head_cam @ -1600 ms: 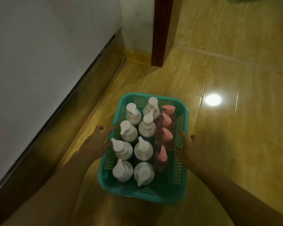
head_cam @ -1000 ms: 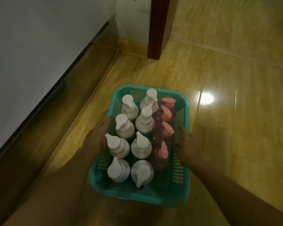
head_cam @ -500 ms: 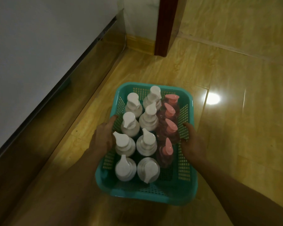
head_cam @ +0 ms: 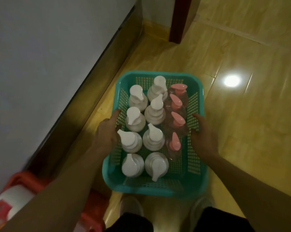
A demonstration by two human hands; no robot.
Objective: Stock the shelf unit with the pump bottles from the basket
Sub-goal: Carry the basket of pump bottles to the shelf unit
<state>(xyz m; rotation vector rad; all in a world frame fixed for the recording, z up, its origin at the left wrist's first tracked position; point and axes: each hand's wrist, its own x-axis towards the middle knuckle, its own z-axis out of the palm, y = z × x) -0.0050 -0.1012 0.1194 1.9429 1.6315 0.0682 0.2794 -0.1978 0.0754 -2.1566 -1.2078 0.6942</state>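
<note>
Left: red-and-white container point(head_cam: 9, 203) at near edge, blurred. Left hand point(head_cam: 106, 133) grips teal basket point(head_cam: 158, 188) by its left rim, fingers curled over the mesh. White pump bottles point(head_cam: 135, 121) fill two left rows, pink pump bottles point(head_cam: 175, 121) one right row. Right hand point(head_cam: 203, 136) clasps the right rim. Paired grip likely for carrying level. Shelf unit unseen.

A teal basket point(head_cam: 155, 188) sits on the glossy wooden floor point(head_cam: 250, 114), with the left hand point(head_cam: 107, 133) and right hand point(head_cam: 204, 136) gripping its long side rims. Inside stand eight white pump bottles point(head_cam: 135, 122) in two rows and four pink pump bottles point(head_cam: 175, 121) along the right. A white wall point(head_cam: 41, 56) runs at left.
</note>
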